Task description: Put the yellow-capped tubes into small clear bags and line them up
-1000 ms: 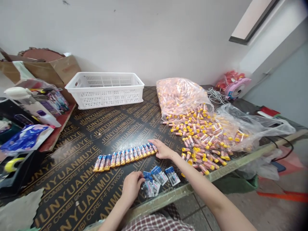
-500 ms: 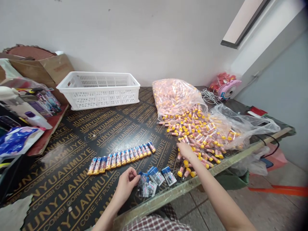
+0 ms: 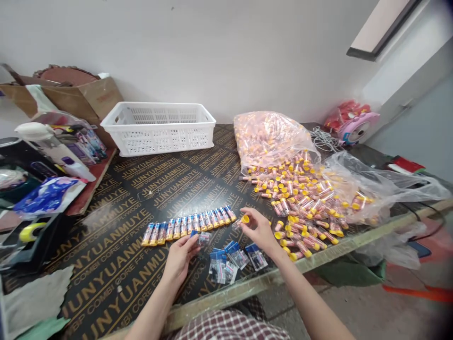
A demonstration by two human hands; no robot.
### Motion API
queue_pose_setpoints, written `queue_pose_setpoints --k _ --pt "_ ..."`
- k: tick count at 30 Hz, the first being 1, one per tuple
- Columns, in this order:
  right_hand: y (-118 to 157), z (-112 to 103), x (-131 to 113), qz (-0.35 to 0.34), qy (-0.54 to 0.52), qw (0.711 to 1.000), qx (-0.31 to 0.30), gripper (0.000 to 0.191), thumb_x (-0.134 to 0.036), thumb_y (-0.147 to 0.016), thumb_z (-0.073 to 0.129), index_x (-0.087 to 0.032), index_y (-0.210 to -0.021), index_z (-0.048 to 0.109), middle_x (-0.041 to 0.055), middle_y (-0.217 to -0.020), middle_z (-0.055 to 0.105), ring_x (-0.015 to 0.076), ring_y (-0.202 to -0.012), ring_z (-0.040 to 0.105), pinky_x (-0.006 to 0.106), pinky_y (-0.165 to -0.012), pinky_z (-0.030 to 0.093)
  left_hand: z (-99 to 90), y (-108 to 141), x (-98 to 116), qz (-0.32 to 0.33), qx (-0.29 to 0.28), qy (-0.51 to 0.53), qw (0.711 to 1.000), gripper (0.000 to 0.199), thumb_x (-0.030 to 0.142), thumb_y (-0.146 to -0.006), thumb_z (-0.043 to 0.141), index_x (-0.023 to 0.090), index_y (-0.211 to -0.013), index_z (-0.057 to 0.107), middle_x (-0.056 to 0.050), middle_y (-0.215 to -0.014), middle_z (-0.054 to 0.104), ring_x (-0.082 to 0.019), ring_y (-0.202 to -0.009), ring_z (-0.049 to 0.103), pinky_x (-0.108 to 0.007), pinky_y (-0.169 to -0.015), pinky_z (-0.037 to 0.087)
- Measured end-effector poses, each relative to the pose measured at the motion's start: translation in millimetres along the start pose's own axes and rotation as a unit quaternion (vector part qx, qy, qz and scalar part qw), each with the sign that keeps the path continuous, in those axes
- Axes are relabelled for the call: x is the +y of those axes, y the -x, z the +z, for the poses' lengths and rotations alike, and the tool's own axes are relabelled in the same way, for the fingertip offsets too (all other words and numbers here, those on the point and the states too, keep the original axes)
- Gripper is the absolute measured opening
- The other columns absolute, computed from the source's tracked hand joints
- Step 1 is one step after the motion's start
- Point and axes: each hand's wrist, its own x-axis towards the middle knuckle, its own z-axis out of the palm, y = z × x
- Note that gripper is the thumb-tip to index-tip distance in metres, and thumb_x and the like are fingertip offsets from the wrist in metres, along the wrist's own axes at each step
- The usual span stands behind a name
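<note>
My left hand (image 3: pixel 180 259) pinches a small clear packet with a blue top (image 3: pixel 202 237), held just above the table. In my right hand (image 3: pixel 261 231) is a small clear tube with a yellow cap (image 3: pixel 245 219), gripped between thumb and fingers. Between the hands and the table's front edge lie several more blue-topped packets (image 3: pixel 236 255). Behind my left hand, a row of tubes with blue tops and yellow bottoms (image 3: pixel 187 225) lies side by side. Right of my right hand spreads a heap of pink tubes with yellow caps (image 3: pixel 304 208).
Behind the heap, a clear plastic bag (image 3: pixel 272 134) holds more tubes. A white basket (image 3: pixel 159 137) stands by the wall. Boxes and bottles crowd the left, with a tape roll (image 3: pixel 32 232) near them. A pink fan (image 3: pixel 357 128) sits at the back right.
My left hand has lifted a packet off the pile and moved up towards the row. The right hand has come left out of the heap with a yellow-capped tube. The view has shifted left.
</note>
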Motion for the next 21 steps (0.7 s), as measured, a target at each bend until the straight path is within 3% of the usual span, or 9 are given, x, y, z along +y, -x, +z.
queue_pose_setpoints --k 4,7,12,18,21 --pt "25.7 18.2 -47.6 -0.075 -0.242 0.963 0.089 0.020 -0.013 -0.082 0.053 -0.021 -0.097 0.063 0.0053 -0.096 0.060 0.0173 -0.090 0.060 0.029 -0.076 0.052 1.9 -3.8 3.0 0.008 0.032 0.041 0.999 0.024 0.021 -0.052 0.083 0.009 -0.067 0.068 -0.003 -0.061 0.068 -0.009 -0.050 0.059 -0.019 -0.051 0.050" --pt "37.6 26.3 -62.2 -0.082 -0.268 0.954 0.111 0.028 -0.011 -0.082 0.054 -0.023 -0.105 0.063 0.0062 -0.101 0.061 0.0185 -0.095 0.059 0.032 -0.081 0.052 1.0 -5.2 2.9 0.026 0.052 0.053 0.997 0.030 0.030 -0.052 0.084 0.009 -0.064 0.067 -0.004 -0.056 0.066 -0.011 -0.051 0.061 -0.019 -0.048 0.049" --pt "43.5 33.6 -66.4 -0.117 -0.249 0.949 0.156 0.035 -0.008 -0.081 0.055 -0.025 -0.110 0.062 0.0059 -0.102 0.061 0.0182 -0.095 0.060 0.033 -0.083 0.052 -0.6 -5.3 2.2 0.043 0.074 0.057 0.995 0.038 0.037 -0.048 0.084 0.008 -0.066 0.067 -0.004 -0.055 0.066 -0.012 -0.051 0.062 -0.019 -0.049 0.048" --pt "46.6 34.6 -74.7 -0.105 -0.275 0.950 0.100 0.035 -0.007 -0.079 0.054 -0.025 -0.107 0.064 0.0056 -0.099 0.063 0.0176 -0.093 0.061 0.032 -0.085 0.051 0.1 -1.7 0.8 0.039 0.054 0.029 0.997 0.039 0.039 -0.049 0.083 0.009 -0.067 0.066 -0.003 -0.058 0.066 -0.011 -0.054 0.061 -0.019 -0.051 0.050" --pt "48.3 37.2 -78.7 -0.097 -0.307 0.944 0.071 0.035 -0.008 -0.076 0.055 -0.023 -0.105 0.066 0.0056 -0.098 0.064 0.0170 -0.093 0.061 0.031 -0.084 0.051 2.5 1.6 0.1 0.051 0.019 0.022 0.998 0.040 0.042 -0.053 0.080 0.011 -0.072 0.066 -0.003 -0.067 0.069 -0.012 -0.061 0.062 -0.023 -0.058 0.053"
